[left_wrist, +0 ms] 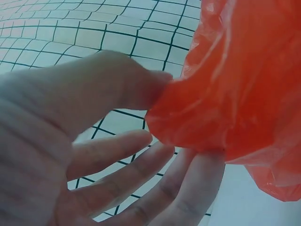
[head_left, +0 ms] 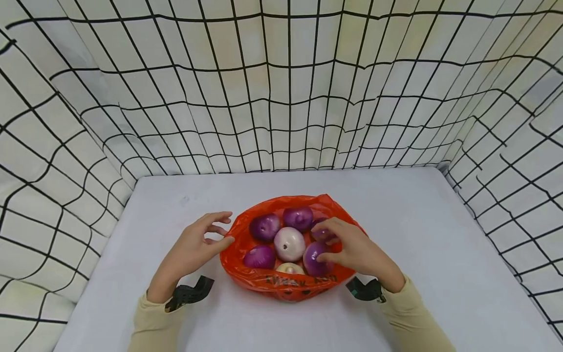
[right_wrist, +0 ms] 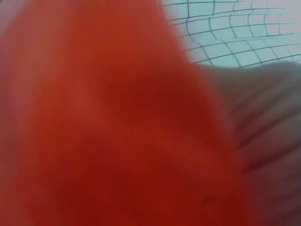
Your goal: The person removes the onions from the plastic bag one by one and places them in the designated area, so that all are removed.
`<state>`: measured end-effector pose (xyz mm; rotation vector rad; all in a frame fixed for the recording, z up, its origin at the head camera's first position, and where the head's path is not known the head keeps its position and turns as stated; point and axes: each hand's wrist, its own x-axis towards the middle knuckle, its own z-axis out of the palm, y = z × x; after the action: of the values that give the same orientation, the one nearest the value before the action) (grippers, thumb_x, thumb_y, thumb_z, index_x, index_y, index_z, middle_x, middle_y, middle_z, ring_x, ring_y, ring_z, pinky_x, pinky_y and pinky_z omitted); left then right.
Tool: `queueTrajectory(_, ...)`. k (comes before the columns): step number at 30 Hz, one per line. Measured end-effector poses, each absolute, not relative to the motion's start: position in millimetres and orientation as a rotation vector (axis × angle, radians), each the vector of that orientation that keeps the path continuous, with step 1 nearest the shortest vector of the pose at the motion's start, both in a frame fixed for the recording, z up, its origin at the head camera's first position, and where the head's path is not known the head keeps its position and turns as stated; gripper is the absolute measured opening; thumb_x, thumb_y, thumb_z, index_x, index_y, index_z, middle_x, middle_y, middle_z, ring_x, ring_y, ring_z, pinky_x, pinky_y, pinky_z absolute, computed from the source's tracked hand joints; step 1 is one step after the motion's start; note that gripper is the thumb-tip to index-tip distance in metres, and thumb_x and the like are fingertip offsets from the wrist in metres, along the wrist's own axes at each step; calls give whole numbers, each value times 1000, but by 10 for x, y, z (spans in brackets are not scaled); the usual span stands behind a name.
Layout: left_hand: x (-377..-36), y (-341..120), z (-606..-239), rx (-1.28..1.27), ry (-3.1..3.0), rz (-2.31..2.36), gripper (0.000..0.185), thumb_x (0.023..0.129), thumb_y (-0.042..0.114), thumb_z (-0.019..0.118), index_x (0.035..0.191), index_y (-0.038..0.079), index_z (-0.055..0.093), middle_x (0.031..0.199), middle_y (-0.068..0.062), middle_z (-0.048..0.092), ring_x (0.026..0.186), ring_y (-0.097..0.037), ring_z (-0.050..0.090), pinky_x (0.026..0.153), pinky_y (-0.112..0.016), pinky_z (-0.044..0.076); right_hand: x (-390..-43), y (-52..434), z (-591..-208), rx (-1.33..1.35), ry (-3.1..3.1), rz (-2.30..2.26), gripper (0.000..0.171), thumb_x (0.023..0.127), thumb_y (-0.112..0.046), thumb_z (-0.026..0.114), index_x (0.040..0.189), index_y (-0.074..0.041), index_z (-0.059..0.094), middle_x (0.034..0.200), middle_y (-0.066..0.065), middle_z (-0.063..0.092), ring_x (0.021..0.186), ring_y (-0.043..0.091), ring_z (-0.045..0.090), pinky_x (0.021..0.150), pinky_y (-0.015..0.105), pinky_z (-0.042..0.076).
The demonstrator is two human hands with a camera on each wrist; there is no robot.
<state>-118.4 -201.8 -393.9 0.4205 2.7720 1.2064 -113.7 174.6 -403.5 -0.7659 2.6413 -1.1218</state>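
Observation:
An orange-red plastic bag with its mouth rolled wide holds several onions. Purple ones, such as the front-left onion and the back-left onion, surround a pale onion; another pale onion is partly hidden by the front rim. My left hand is at the bag's left rim, its thumb touching the plastic and fingers spread apart. My right hand reaches over the right rim, thumb on the front-right purple onion and fingers over the back-right purple onion. In the right wrist view, the bag hides my fingers.
The bag stands on a white table. Black netting over white walls encloses the back and both sides. Dark straps are on both wrists, below light yellow sleeves.

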Motion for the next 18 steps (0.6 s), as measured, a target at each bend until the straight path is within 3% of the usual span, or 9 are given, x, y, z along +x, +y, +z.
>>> queueTrajectory(6, -1194, -2005, -3961, 440, 2747, 1219, 56, 94, 26, 76, 145, 10, 57, 138, -15, 64, 113, -27, 69, 89, -40, 65, -1184, 1783, -4137, -808, 2586, -1112, 52, 85, -10, 84, 132, -10, 60, 129, 11, 68, 120, 26, 69, 100, 41, 61)
queueTrajectory(18, -1191, -2048, -3933, 393, 2674, 1239, 55, 93, 32, 77, 141, 11, 62, 139, -13, 65, 117, -30, 67, 90, -45, 64, -1225, 1799, -4214, -848, 2599, -994, 49, 84, -17, 86, 128, -10, 65, 126, 3, 70, 118, 21, 68, 103, 43, 59)
